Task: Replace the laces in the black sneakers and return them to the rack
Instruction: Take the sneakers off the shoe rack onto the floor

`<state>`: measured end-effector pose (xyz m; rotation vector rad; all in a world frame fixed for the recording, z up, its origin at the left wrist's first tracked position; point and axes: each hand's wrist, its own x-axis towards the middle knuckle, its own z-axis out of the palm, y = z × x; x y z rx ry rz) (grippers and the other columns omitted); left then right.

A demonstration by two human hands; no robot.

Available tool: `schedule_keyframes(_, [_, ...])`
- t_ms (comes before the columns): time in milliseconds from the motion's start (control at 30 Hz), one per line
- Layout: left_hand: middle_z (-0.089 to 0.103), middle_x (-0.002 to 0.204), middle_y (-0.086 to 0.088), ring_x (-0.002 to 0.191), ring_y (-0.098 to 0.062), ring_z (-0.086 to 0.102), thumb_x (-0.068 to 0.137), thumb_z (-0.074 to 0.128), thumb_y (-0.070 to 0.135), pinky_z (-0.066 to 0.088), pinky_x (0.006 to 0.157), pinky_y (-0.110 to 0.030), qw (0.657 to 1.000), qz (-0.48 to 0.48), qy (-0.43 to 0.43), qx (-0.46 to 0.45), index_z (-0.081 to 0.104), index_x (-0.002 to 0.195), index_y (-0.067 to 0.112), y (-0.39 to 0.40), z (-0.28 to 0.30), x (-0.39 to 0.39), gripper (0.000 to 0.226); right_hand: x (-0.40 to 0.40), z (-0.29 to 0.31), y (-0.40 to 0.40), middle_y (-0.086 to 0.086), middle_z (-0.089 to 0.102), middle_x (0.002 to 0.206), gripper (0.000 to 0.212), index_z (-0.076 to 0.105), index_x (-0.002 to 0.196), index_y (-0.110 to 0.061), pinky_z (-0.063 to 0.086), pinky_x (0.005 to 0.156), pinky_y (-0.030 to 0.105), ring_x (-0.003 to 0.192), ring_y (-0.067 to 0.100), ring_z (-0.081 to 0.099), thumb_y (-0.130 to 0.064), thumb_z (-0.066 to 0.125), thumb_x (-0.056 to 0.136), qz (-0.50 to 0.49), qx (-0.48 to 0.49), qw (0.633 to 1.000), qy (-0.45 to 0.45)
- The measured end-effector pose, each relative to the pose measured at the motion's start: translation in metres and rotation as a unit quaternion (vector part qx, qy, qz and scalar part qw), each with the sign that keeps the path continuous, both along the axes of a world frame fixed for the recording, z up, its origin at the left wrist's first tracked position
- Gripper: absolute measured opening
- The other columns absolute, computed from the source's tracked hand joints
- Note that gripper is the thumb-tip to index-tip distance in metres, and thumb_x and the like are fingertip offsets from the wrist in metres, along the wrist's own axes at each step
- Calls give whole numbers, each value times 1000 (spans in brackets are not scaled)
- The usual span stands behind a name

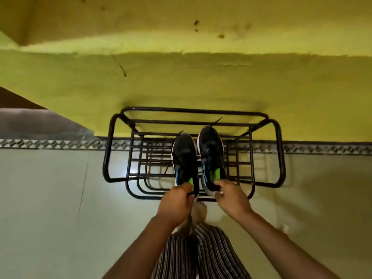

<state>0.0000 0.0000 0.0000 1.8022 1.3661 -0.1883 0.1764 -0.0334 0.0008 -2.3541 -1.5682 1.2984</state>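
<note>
Blurring hides lace detail as the left hand (pixel 177 200) and right hand (pixel 231 196) each pinch a black sneaker's heel, left sneaker (pixel 184 158) and right sneaker (pixel 211 156) over the rack (pixel 280 150) near its front edge.

The rack (pixel 279 150) stands against the wall (pixel 181 77), on the floor (pixel 50 198) straight ahead of me. My left hand (pixel 177 200) holds the left sneaker (pixel 184 158) by its heel, and my right hand (pixel 231 196) holds the right sneaker (pixel 211 152) by its heel. Both shoes lie side by side over the rack's top tier, toes toward the wall, the right one reaching farther back.
</note>
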Motion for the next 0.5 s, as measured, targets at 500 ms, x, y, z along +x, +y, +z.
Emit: schedule_keyframes(500, [51, 130, -9, 122, -25, 45, 92, 48, 16, 39, 98, -36, 973, -134, 182, -50, 44, 131, 10, -1, -78, 28, 40, 16, -85, 25, 9, 49, 129, 48, 42, 130, -9, 38, 93, 33, 124, 26, 39, -1, 51, 83, 322, -63, 932, -154])
